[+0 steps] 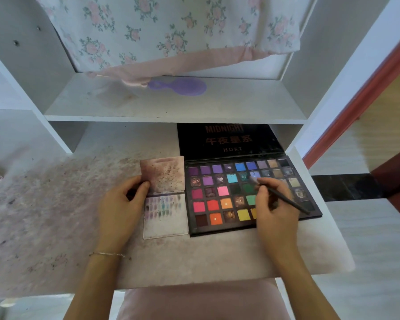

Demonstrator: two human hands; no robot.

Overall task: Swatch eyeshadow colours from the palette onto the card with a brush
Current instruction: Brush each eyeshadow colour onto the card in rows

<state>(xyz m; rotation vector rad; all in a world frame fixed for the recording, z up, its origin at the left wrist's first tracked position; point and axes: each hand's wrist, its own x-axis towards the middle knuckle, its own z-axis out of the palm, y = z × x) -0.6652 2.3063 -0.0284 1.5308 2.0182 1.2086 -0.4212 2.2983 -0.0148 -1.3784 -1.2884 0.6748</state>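
At centre left of the frame, the left hand point(121, 204) lies palm down on the stained pale tabletop point(56, 215), its thumb and fingers pinching the left edge of the folded, powder-smudged white card point(165, 213). The card's lower half carries rows of small colour strokes; its upper flap stands tilted up. Just right of it, edge to edge, lies the open black eyeshadow palette of many coloured square pans point(219, 197), long axis running left to right, with its lid point(229, 139) raised behind. The right hand point(275, 209) rests over the palette's right half, fingers curled round the thin dark-handled brush point(284, 197). The brush runs diagonally, handle toward lower right, bristles toward upper left, seemingly touching a pale blue pan.
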